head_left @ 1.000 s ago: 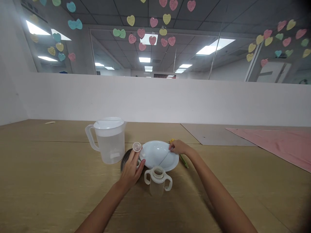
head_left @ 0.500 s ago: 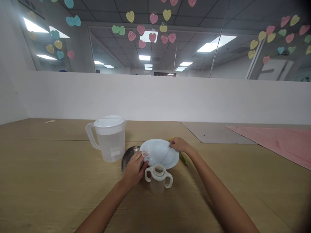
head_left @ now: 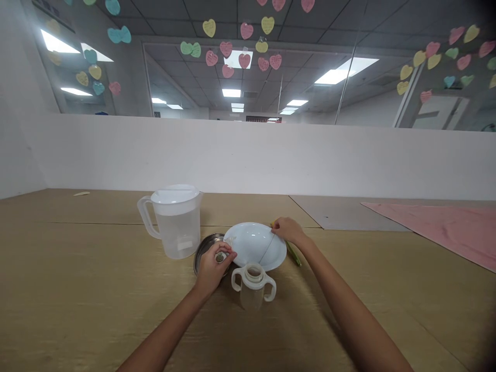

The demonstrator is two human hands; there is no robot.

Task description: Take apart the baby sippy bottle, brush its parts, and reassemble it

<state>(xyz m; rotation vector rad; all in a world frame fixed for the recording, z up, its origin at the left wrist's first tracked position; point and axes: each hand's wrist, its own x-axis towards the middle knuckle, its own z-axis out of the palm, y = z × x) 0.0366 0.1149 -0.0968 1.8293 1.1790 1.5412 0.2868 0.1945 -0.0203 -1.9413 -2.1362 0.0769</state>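
Observation:
My left hand (head_left: pixel 211 268) is closed in a pinch on a small clear plastic piece (head_left: pixel 230 241), perhaps a bottle nipple, at the left rim of a white bowl (head_left: pixel 250 248). Below that hand lies a round metal dish (head_left: pixel 201 249), partly covered. My right hand (head_left: pixel 287 230) pinches the upper end of a thin dark rod (head_left: pixel 266 251), which slants down across the bowl. Beneath the right wrist a slim green object (head_left: pixel 293 253) lies beside the bowl. In front of the bowl stands a clear bottle (head_left: pixel 252 289) with two white handles and an uncovered mouth.
A translucent lidded pitcher (head_left: pixel 178 222) stands at the left behind the metal dish. A pink cloth (head_left: pixel 437 222) covers the right rear of the wooden table (head_left: pixel 96 289). Farther back on the left lies a small pale strip (head_left: pixel 81 194). A low white wall borders the rear edge.
My left hand has turned and drawn slightly back, tipping the clear piece from facing me to sideways. The right hand stays nearly in place with the rod.

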